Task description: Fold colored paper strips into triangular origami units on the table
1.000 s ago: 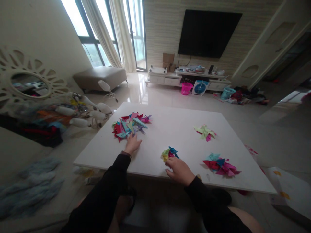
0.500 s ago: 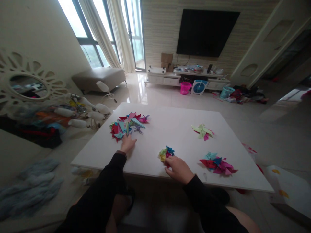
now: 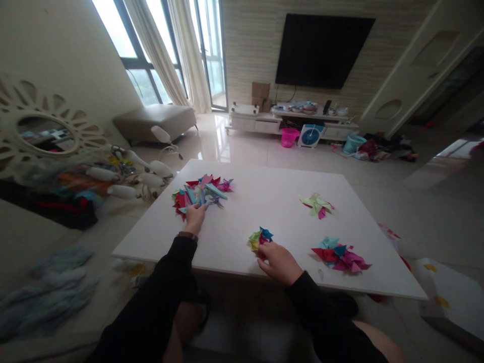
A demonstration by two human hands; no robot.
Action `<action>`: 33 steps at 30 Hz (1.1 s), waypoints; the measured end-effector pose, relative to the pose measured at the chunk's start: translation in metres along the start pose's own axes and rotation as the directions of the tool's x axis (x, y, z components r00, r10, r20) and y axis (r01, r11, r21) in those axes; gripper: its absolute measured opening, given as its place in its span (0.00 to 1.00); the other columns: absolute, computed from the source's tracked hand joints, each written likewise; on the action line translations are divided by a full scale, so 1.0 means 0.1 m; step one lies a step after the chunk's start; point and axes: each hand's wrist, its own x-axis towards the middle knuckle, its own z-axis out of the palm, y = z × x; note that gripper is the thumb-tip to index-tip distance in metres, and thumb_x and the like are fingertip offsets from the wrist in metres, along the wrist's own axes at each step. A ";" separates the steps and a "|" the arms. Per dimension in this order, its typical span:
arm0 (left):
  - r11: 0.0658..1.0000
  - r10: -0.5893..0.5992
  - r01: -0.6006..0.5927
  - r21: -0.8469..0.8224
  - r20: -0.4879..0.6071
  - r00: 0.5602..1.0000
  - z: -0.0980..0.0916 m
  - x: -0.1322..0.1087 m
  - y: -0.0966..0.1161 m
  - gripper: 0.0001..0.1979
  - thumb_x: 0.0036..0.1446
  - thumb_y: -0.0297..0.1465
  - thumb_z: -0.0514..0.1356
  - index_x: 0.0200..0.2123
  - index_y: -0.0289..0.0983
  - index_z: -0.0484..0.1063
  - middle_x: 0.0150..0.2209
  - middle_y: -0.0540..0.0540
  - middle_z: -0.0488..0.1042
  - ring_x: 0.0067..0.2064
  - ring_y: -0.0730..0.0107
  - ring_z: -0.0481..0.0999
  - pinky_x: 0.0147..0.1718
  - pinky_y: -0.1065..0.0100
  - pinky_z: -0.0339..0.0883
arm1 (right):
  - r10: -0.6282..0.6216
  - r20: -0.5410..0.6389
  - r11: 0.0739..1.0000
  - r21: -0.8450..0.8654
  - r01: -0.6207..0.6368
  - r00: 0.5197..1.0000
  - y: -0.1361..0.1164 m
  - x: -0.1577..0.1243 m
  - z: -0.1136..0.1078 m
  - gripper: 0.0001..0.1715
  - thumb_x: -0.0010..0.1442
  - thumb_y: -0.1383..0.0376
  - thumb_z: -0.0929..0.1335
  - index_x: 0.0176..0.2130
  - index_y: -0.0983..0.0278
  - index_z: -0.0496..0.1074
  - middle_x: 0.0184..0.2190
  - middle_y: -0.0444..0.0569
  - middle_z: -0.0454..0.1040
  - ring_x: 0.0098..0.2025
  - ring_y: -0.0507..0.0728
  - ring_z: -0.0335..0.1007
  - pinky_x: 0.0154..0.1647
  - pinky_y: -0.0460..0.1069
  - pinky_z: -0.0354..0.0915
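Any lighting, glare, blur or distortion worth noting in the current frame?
Head view: the window is overexposed and throws glare onto the floor; head view: the television looks skewed, and the grey heap at the left edge is smeared; head view: below the white table is dark, and the folded papers by the right hand look soft.

White table (image 3: 278, 206); four paper heaps (image 3: 351, 259) atop

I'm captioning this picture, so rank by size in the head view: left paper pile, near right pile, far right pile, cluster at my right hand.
1. Left paper pile
2. Near right pile
Unranked: far right pile and cluster; your right hand partly hides the cluster.
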 end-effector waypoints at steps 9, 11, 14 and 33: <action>0.981 -0.065 0.015 -0.192 -0.258 0.964 -0.13 -0.07 0.25 0.22 0.52 0.36 0.64 0.46 0.26 0.79 0.35 0.36 0.80 0.36 0.60 0.80 0.35 0.61 0.74 | 0.027 -0.074 0.999 0.044 -0.024 0.997 0.00 0.05 0.00 0.05 0.62 0.65 0.67 0.37 0.63 0.73 0.38 0.51 0.77 0.41 0.57 0.72 0.41 0.49 0.60; 0.956 -0.016 -0.060 -0.287 -0.257 0.966 -0.11 -0.20 0.37 0.21 0.49 0.37 0.67 0.42 0.27 0.81 0.33 0.38 0.81 0.35 0.62 0.79 0.34 0.64 0.73 | 0.056 -0.132 0.988 0.150 -0.036 0.990 -0.01 0.10 -0.01 0.05 0.62 0.64 0.67 0.37 0.63 0.73 0.37 0.50 0.77 0.40 0.56 0.72 0.41 0.49 0.62; 0.878 0.102 -0.136 -0.460 -0.098 0.990 -0.03 -0.55 0.55 0.18 0.42 0.38 0.71 0.34 0.30 0.82 0.29 0.42 0.80 0.31 0.66 0.77 0.34 0.65 0.72 | 0.152 -0.213 0.885 0.463 -0.037 0.965 -0.02 0.23 -0.04 0.08 0.63 0.62 0.68 0.41 0.64 0.74 0.37 0.50 0.78 0.37 0.55 0.73 0.41 0.50 0.66; 0.603 0.789 -0.689 -0.402 0.426 0.442 0.02 -1.42 0.89 0.08 0.56 0.24 0.64 0.40 0.38 0.79 0.40 0.44 0.79 0.41 0.67 0.77 0.40 0.67 0.72 | 0.658 -0.158 0.021 0.981 0.192 0.736 0.02 0.67 -0.08 0.19 0.49 0.57 0.76 0.35 0.69 0.77 0.24 0.49 0.79 0.21 0.54 0.74 0.23 0.46 0.69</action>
